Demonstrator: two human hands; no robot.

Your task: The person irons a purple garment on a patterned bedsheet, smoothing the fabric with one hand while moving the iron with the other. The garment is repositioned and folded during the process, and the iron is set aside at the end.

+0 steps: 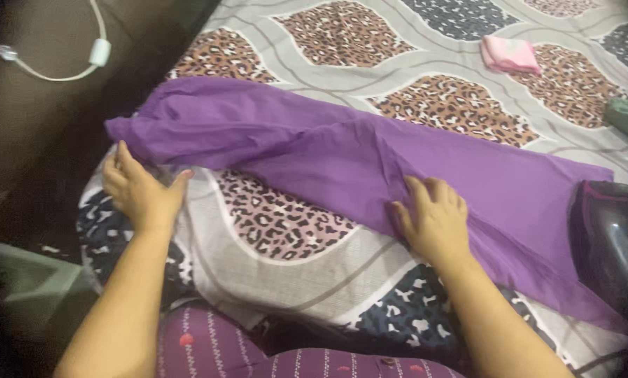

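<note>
Purple cloth (370, 164) lies spread lengthwise across the patterned bedsheet (307, 273), running from the near-left corner toward the far right, with a diagonal fold ridge through its middle. Left hand (140, 190) is flat and open, fingers spread, palm down at the cloth's left end — fingertips touch the lower edge of the fabric, nothing gripped. Right hand (434, 218) is also open and flat, pressing on the cloth's lower edge near its middle; fingers slightly curled into the fabric but no pinch visible. Both hands rest on the near edge, so the bulk of the cloth lies beyond them, farther up the bed. Risks, as judged: the fabric looks thin and slippery, so a flat palm could drag it and deepen the central crease rather than smooth it; the left end sits close to the bed edge and could slide off toward the dark floor. A dark iron (611, 241) stands just beside the cloth's right end — a tug could pull fabric against it. Pink folded cloth (510, 54) lies well apart, far up.
</note>
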